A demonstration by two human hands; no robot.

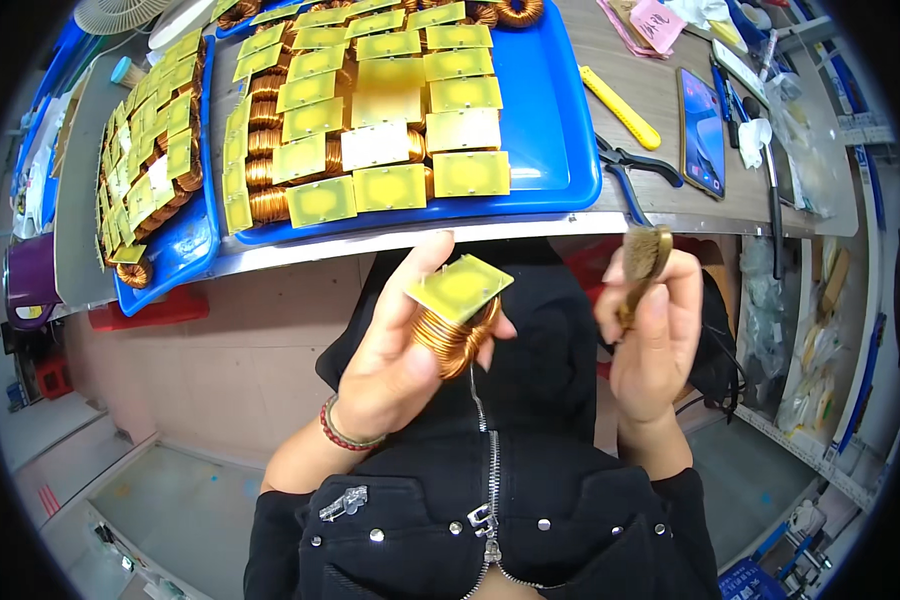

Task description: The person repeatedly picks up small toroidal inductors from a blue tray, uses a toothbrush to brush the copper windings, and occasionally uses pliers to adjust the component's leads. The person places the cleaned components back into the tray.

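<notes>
Head view: the left hand (395, 365) is curled around a copper-wound toroidal coil (448, 345), thumb on the near side and fingertips showing past its right side; a yellow-green circuit board (460, 288) sits on top of the winding, face up and tilted, its longer edges running from lower left to upper right; the right hand (658, 350) pinches a small brown-bristled brush (645, 258) between thumb and fingers, its bristled end toward the workbench (660, 212) and its long axis nearly upright in the view, leaning slightly right at the top; the coil lies to the left of the brush and right hand, with a plain gap between, so brush and board do not touch; both hands are over the lap, in front of a blue tray (552, 120) bearing rows of similar board-topped coils (390, 188); cutting pliers (630, 162) lie on the workbench beyond the right hand
</notes>
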